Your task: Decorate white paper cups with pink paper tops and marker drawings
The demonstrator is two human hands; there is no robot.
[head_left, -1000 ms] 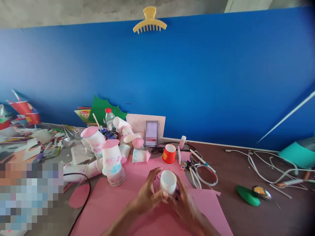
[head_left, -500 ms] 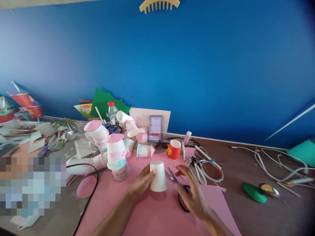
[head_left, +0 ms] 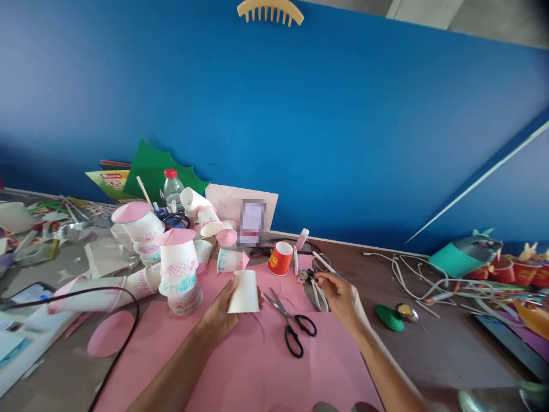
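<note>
My left hand (head_left: 223, 303) is wrapped round a plain white paper cup (head_left: 244, 292), held upside down above the pink paper sheet (head_left: 231, 366). Black-handled scissors (head_left: 286, 316) lie on the sheet to the right of the cup, blades parted. Beyond them my right hand (head_left: 341, 297) is closed, its fingertips bent together by a small bundle of charms (head_left: 306, 276) and a white cable; what the fingers hold, if anything, I cannot make out. Just behind stands a red paper cup (head_left: 280, 259), its mouth up. A thin pink strip lies by the left hand.
Left of the sheet stand stacked decorated cups (head_left: 178, 274) with pink cone tops. A black cord (head_left: 135, 320) curves past a pink paper disc (head_left: 110, 335). Behind are a red-capped bottle (head_left: 172, 186) and green paper. White cables (head_left: 403, 286) and a green oval piece (head_left: 389, 318) lie right.
My right hand has let go of the scissors, which now lie on the pink sheet, and has moved right and away towards the charms. The view has turned right. The left hand keeps the white cup.
</note>
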